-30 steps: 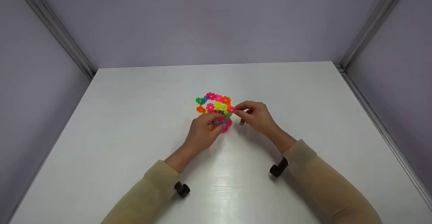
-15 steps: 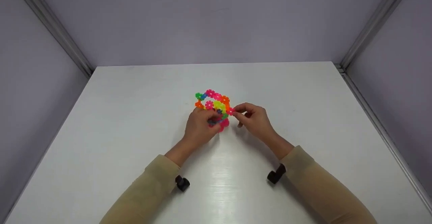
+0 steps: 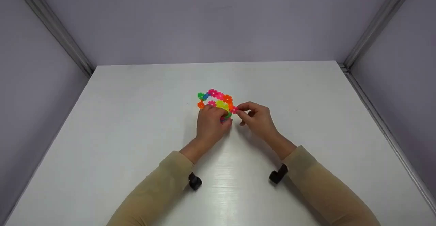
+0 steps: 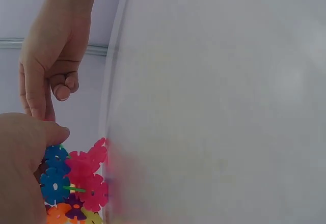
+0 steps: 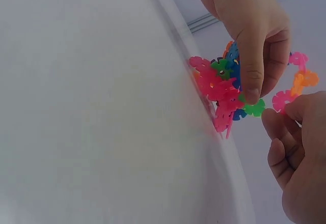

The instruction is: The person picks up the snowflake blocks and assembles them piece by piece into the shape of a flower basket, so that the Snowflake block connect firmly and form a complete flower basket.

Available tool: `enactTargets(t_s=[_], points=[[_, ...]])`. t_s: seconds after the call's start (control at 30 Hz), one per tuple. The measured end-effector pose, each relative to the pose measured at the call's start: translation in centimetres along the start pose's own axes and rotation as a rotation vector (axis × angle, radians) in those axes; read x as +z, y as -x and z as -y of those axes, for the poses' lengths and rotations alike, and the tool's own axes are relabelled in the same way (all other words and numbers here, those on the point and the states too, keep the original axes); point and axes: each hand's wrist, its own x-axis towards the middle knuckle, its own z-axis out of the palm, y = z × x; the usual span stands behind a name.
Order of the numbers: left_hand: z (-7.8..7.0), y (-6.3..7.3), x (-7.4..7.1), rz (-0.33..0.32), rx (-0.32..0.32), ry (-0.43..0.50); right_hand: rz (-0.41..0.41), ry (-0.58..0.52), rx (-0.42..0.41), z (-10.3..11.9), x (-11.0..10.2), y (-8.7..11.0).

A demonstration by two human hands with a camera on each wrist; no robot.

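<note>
A structure of interlocking plastic snowflake discs (image 3: 227,99) in pink, orange, yellow, green and blue stands mid-table, with an open ring of discs at its top. My left hand (image 3: 212,123) grips its near side, thumb and fingers around the discs, hiding much of the lower part. In the left wrist view, blue and pink discs (image 4: 94,192) show below the thumb. My right hand (image 3: 259,119) pinches a pink disc (image 3: 234,109) at the structure's right side, between thumb and index finger. A green disc (image 5: 253,107) sits by the left thumb in the right wrist view.
The white table (image 3: 136,117) spreads around both hands. Pale grey walls (image 3: 218,25) with metal corner rails (image 3: 58,28) enclose its back and sides. A small black wrist camera (image 3: 278,175) hangs from each sleeve.
My left hand has shifted slightly right and away from me and now covers more of the lower discs. The right hand stays nearly in place, still pinching the pink disc.
</note>
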Motion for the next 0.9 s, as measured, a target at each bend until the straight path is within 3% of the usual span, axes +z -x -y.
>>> enactTargets(t_s=[0.27,0.57,0.9], points=[[0.7,0.2,0.1,-0.020,-0.017,0.054,0.012,0.032,0.008,0.3,0.5,0.3],[1.2,0.5,0.3,-0.067,0.048,0.098,-0.003,0.037,0.011,0.3,1.1,0.6],[1.9,0.5,0.5,-0.094,0.077,0.172,-0.008,0.017,0.032,0.3,1.2,0.6]])
